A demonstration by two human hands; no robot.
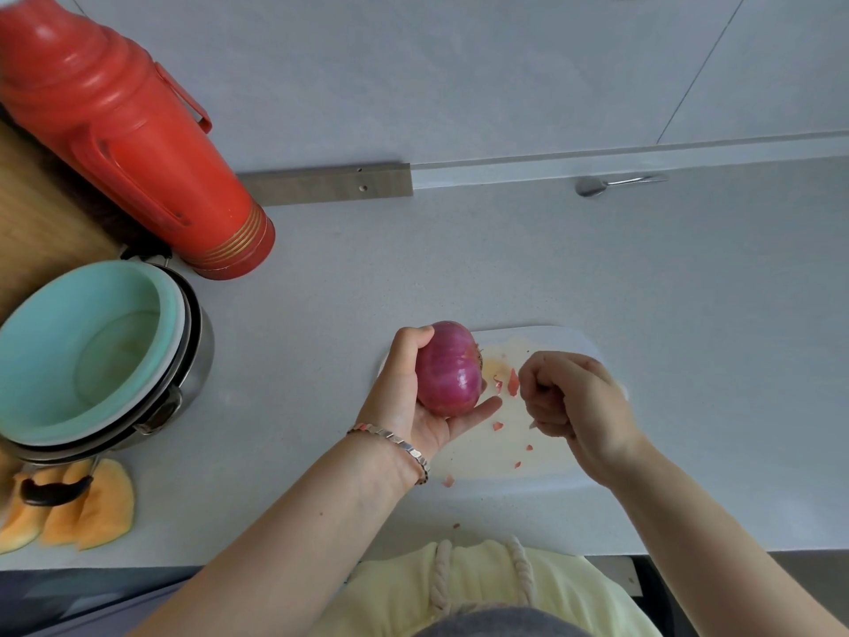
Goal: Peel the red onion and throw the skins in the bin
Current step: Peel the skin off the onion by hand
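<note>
My left hand (404, 402) cups the red onion (450, 370), thumb over its top, just above the left end of a white cutting board (567, 342). The onion's purple surface looks smooth and shiny. To its right, my right hand (581, 406) is curled into a fist over the board, and a pale sliver of onion skin (533, 425) pokes out beneath its fingers. Small pink skin scraps (513, 383) lie scattered on the board and on the counter near its front edge. No bin is in view.
A tall red thermos (128, 140) stands at the back left. In front of it sits a metal pot (197, 360) holding a teal bowl (92, 342). Melon slices (92, 508) lie at the front left. A spoon (597, 185) rests by the back wall.
</note>
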